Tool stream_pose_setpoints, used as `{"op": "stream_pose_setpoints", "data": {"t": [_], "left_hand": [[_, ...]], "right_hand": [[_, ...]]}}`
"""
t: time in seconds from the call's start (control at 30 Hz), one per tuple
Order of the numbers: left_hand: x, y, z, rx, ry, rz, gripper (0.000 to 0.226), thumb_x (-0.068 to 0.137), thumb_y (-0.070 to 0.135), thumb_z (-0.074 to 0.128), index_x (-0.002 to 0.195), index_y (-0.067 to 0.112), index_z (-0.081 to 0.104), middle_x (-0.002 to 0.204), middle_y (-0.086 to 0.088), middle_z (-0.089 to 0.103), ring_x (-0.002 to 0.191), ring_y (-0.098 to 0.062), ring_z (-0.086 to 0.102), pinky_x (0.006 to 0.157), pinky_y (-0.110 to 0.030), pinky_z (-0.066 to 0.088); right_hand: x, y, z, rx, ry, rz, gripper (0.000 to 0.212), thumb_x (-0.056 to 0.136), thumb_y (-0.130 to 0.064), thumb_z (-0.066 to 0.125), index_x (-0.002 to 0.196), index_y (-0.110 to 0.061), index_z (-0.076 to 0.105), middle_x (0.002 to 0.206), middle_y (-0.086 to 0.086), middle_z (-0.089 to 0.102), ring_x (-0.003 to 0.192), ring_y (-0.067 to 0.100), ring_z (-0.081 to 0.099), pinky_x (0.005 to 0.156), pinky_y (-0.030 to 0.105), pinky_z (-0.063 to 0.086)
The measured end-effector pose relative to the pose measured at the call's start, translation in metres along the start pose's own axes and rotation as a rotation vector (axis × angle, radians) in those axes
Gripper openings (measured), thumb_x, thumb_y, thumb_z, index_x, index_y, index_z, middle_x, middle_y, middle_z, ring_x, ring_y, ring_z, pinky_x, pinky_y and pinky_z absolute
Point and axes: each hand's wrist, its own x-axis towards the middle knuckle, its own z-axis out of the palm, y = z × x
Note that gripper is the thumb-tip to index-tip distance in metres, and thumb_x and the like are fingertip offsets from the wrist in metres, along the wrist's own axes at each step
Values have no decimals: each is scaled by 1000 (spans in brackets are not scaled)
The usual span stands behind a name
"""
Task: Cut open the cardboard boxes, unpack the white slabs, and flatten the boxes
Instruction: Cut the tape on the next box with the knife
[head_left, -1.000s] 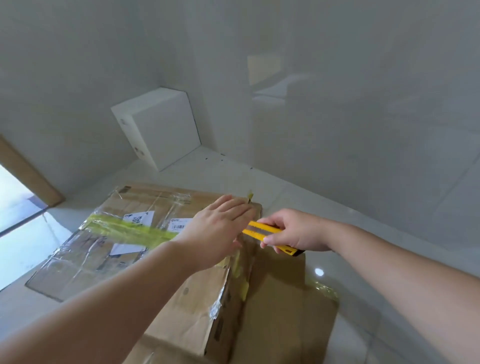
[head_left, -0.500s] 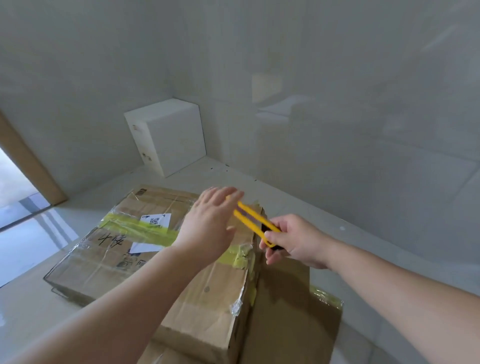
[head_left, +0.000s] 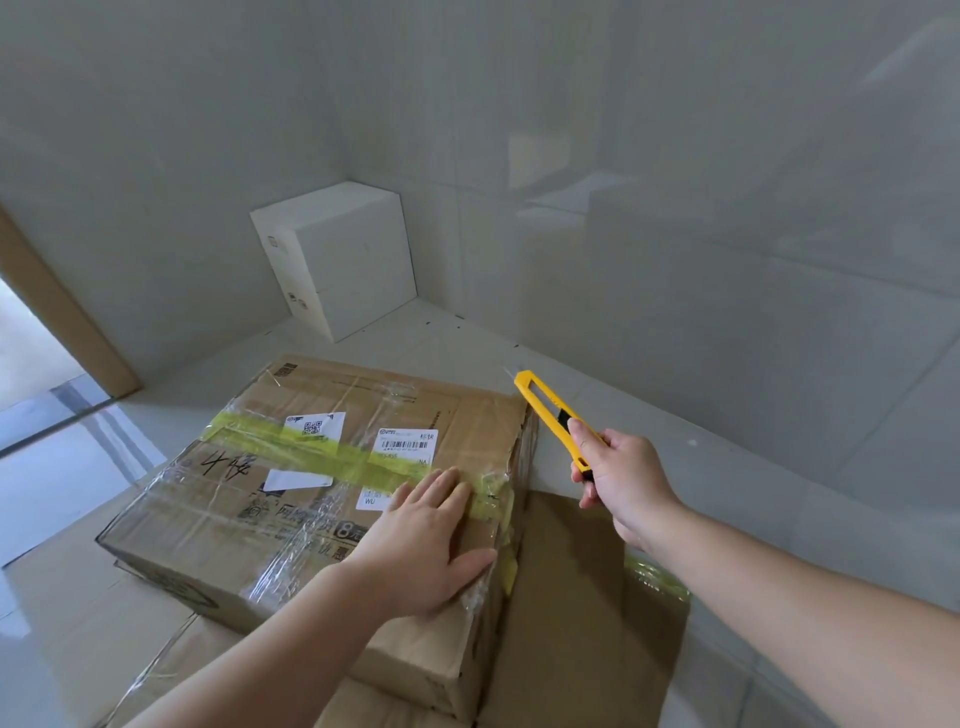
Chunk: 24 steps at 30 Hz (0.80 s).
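Lifting off the box edge: the right hand (head_left: 623, 480) has pulled the yellow utility knife (head_left: 556, 418) up and away from the cardboard box (head_left: 322, 499). 1 s ago the blade was down at the far right corner beside the left hand; now it hangs in the air just off that corner, touching nothing. The left hand (head_left: 434, 540) has dropped from hovering at that corner to lying flat on the lid, fingers (head_left: 441, 488) straight and close together, tips on the yellow tape strip (head_left: 332, 457), thumb out along the right edge. Right-hand fingers are curled round the knife's rear end.

Read: 1 cut pass likely done or aborted, box now pinned for the next one. Lid looks shut, tape across the top not visibly slit, so unpacking hasn't begun.

Box sits on flattened cardboard (head_left: 571, 597) on the floor, long axis running near-left to far-right in view. Knife long axis points up-left and away, blade tip toward the wall corner. White slabs (head_left: 337, 260) stand stacked in that corner, well apart.
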Motion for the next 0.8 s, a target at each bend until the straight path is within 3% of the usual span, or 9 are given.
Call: {"op": "stream_pose_setpoints", "data": {"t": [0.13,0.23,0.5,0.8], "left_hand": [[0,6,6,4,36,-23,91,80,78,25,151,22,13,159,3,5,145,-13,-4,118,-41,-3],[-2,9,11,35,81,-3,95,77,81,22,151,22,13,159,4,6,145,-12,-3,118,-41,-5],[-13,7,19,2,141,16,89,80,79,10,150,25,15,159,8,5,144,-7,-6,119,-35,-6],[-19,5,20,-55,155,-16,78,86,71,9,151,27,13,159,9,4,144,-5,-9,118,-34,-7]], "right_hand": [[2,11,-7,38,-124,100,19,99,-23,52,95,-6,60,77,10,70,55,17,63,53,31,55],[4,12,-12,-2,-176,94,15,101,-15,44,101,-19,59,87,10,69,57,16,60,49,26,48],[7,22,-9,5,-97,102,22,100,-21,46,115,-13,60,71,9,50,46,14,41,37,21,31],[6,15,-4,21,-115,134,19,101,-18,46,118,-17,54,71,10,49,43,12,41,35,18,30]]}}
